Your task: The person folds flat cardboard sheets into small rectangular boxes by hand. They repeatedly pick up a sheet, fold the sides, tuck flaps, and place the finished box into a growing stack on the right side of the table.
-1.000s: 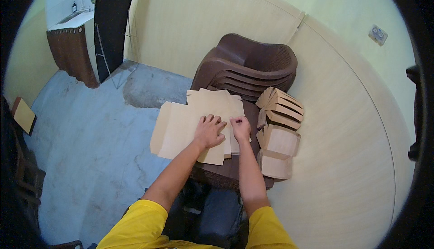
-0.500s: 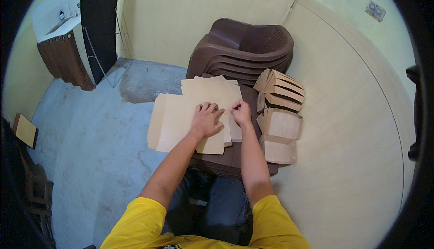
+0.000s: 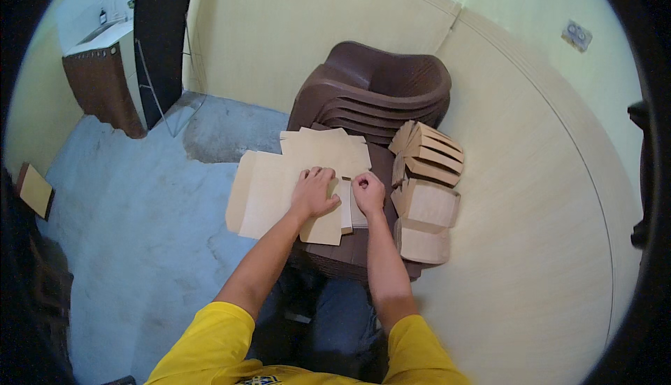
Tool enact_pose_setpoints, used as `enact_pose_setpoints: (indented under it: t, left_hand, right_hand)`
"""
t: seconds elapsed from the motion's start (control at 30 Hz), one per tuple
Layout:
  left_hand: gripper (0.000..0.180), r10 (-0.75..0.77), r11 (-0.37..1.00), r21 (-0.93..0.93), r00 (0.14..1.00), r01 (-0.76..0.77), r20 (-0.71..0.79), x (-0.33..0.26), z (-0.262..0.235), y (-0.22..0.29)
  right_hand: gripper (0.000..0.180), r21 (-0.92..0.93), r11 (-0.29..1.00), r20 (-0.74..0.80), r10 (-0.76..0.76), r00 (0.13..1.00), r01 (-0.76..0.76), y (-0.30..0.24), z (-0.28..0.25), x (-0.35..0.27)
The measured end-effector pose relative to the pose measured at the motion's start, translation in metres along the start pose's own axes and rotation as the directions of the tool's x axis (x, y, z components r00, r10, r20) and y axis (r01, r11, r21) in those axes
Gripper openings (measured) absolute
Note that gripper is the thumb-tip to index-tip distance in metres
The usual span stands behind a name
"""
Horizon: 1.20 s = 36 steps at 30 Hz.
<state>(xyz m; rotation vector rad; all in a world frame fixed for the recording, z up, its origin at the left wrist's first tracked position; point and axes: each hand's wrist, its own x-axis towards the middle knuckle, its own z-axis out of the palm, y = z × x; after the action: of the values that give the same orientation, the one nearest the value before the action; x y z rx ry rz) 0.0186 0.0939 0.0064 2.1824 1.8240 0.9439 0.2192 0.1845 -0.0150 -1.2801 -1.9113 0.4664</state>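
Observation:
A flat, unfolded kraft cardboard box blank (image 3: pixel 262 189) lies on top of more such sheets on the seat of a stack of brown plastic chairs (image 3: pixel 377 84). My left hand (image 3: pixel 314 193) rests palm down on the blank with its fingers apart. Beside it, my right hand (image 3: pixel 369 193) is closed, fingers curled at the blank's right edge; whatever they may grip is hidden. Between the hands a narrow flap (image 3: pixel 345 207) along that edge stands bent, showing a pale strip.
Right of the blank stand several folded cardboard pieces (image 3: pixel 433 154) in a fanned row, with an open cardboard tray (image 3: pixel 426 207) nearer me. A light wall (image 3: pixel 517 196) borders the right side. At the far left are a sink counter (image 3: pixel 105 35) and a thin metal frame (image 3: pixel 154 88).
My right hand has curled tighter and come slightly nearer me. The strip along the blank's right edge now looks bent, with a gap beside it. My left hand stays on the blank.

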Motion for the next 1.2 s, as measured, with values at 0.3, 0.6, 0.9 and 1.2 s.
enact_pose_setpoints:
  t: [0.3,0.6,0.9,1.2]
  left_hand:
    - [0.03,0.025,1.0,-0.017,0.999,-0.026,-0.047,-0.002,0.008,-0.007]
    - [0.047,0.01,0.997,-0.075,0.995,-0.002,0.1,0.02,0.011,-0.033]
    - [0.101,-0.004,0.983,0.182,0.981,-0.032,0.193,-0.037,-0.028,-0.032]
    - [0.13,0.101,0.954,0.255,0.971,-0.156,0.218,-0.063,-0.026,-0.039]
  right_hand:
    - [0.07,0.162,0.973,0.488,-0.221,0.844,0.162,-0.056,-0.055,-0.116]
    - [0.038,-0.007,0.955,0.381,-0.272,0.884,0.297,-0.055,-0.05,-0.113]
    - [0.044,-0.363,0.93,0.145,-0.009,0.989,0.061,-0.024,-0.012,-0.067]
    - [0.058,-0.613,0.785,0.13,0.207,0.97,-0.086,-0.057,-0.028,-0.095]
